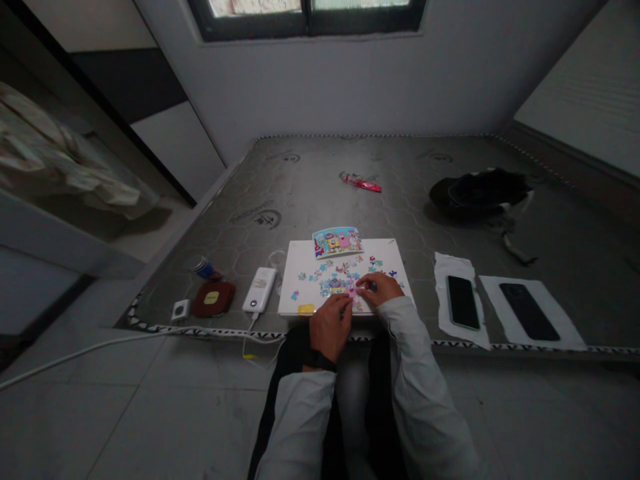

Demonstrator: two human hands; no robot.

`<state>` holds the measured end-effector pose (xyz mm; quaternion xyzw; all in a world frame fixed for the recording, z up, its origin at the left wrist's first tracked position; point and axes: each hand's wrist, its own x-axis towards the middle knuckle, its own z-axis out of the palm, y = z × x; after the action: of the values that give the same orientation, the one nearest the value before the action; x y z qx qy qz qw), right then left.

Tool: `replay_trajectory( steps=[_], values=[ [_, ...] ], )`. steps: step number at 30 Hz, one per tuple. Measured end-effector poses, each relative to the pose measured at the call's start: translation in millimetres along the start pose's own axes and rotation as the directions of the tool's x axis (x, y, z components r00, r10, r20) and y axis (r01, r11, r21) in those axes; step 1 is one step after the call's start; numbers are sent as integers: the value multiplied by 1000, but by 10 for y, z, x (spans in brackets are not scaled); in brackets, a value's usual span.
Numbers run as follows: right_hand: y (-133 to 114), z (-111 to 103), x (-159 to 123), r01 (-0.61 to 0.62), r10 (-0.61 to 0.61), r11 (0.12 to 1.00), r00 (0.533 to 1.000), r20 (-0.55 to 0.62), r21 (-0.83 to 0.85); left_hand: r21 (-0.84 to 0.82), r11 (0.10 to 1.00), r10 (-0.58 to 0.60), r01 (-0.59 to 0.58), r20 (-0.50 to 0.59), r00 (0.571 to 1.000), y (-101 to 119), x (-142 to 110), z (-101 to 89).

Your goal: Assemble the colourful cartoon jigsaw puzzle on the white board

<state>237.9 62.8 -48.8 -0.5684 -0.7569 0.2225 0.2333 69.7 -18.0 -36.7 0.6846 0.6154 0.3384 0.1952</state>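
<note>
A white board (300, 257) lies at the near edge of a grey mattress (400, 173). Loose jigsaw pieces (320, 272) are scattered on it, and a colourful cartoon picture card (337, 241) leans at its far edge. A small joined cluster of pieces (338, 285) sits near the front. My left hand (330, 325) rests at the board's front edge, fingertips on a pink piece (353, 291). My right hand (381, 288) pinches at the same spot from the right. Both hands meet over that piece; which hand actually grips it is too small to tell.
Left of the board are a white power bank (260, 289) with a cable, a brown round case (213, 298), a small can (204, 268) and a white plug (181, 309). Two phones (463, 301) (529, 311) lie on white cloths to the right. A black garment (477, 190) and a red packet (361, 182) lie farther back.
</note>
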Motion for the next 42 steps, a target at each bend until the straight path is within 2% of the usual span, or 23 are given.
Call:
replay_trajectory(
  steps=[10,19,31,42],
  values=[
    [-30,43,19,-36,36,999,999,-25,-1,-10,1000,4,-4,15,1000,11,2,-17],
    [-22,-114,-8,-133,128,991,984,-126,-32,-1,1000,1,-1,4,1000,-13,-4,2],
    [-2,-141,-20,-141,139,990,987,-81,-22,-8,1000,7,-7,-8,1000,-10,-15,-5],
    [41,-78,-21,-94,94,995,995,-37,-19,-8,1000,15,-15,-14,1000,-12,-11,3]
  ],
)
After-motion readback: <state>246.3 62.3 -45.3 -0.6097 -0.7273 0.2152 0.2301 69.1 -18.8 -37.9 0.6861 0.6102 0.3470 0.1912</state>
